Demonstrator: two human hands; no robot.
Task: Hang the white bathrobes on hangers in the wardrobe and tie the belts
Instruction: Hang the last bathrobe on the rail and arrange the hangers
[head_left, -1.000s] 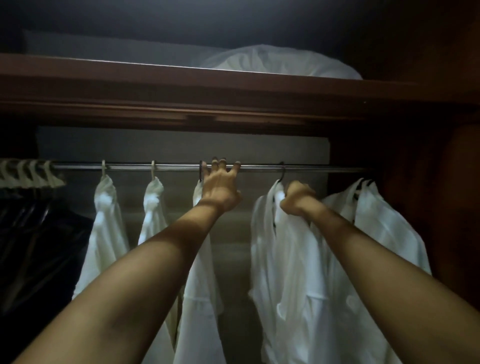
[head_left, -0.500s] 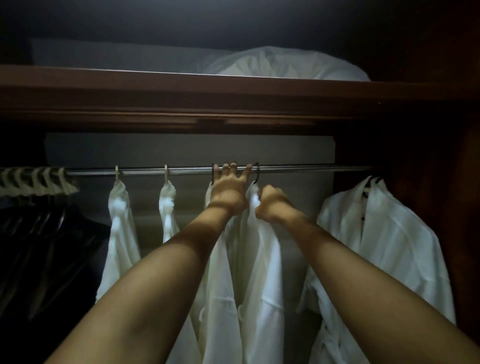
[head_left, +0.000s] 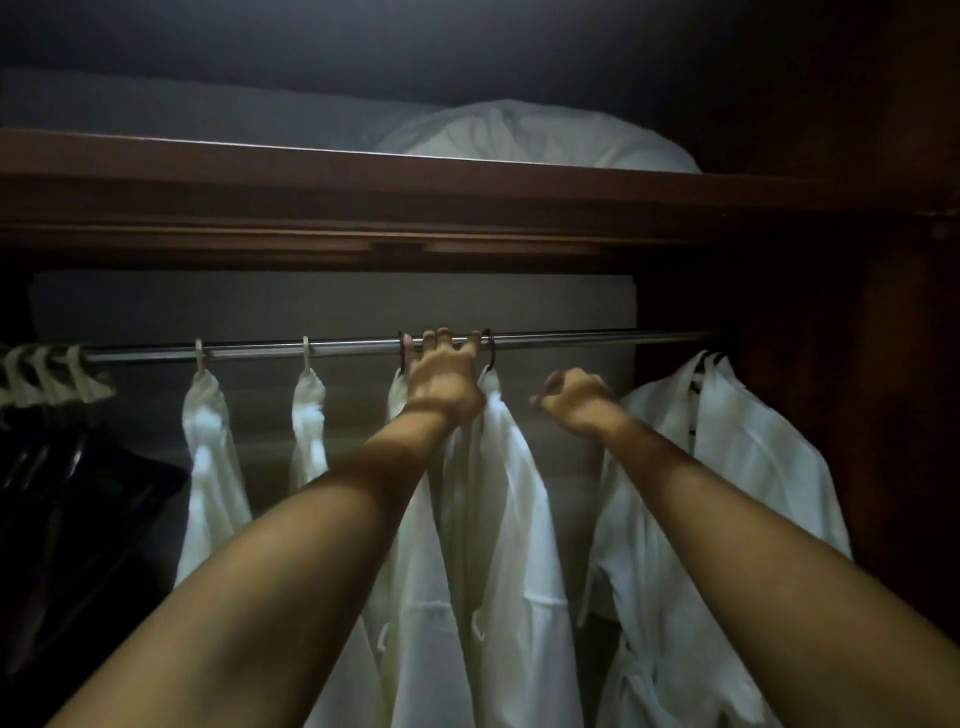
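Far left of the wardrobe, a cluster of empty pale hangers (head_left: 49, 371) sits bunched on the rail (head_left: 597, 340), above dark garments (head_left: 78, 499). Next along, two white bathrobes (head_left: 210, 467) (head_left: 307, 431) hang edge-on from light-coloured hooks, spaced apart.

At centre, the left hand (head_left: 441, 379) reaches up with its fingers hooked over the rail, between two dark hanger hooks (head_left: 488, 347). It grips the rail, not a garment. Two further robes hang directly below it, one behind the forearm and the other, the centre robe (head_left: 509, 493), just to its right and touching the wrist.

The right hand (head_left: 571, 402) hovers just right of the centre robe, fingers curled loosely inward. It appears to hold nothing, though the dim light leaves the fingertips unclear. Further right, a fifth robe (head_left: 727, 467) hangs face-on near the wardrobe side wall, with a belt (head_left: 641, 670) seemingly knotted at its waist.

Above, a wooden shelf (head_left: 311, 171) carries white bedding (head_left: 535, 135).

Assessment: the step in hand is the hanging and spacing of the robes on the rail; the centre robe appears seated on its hook. Whether its belt is tied cannot be determined, as the waist is largely hidden. The next move likely calls for both hands to drop to waist height, find the belt ends and tie them.

No brand, label or legible writing is visible anywhere.
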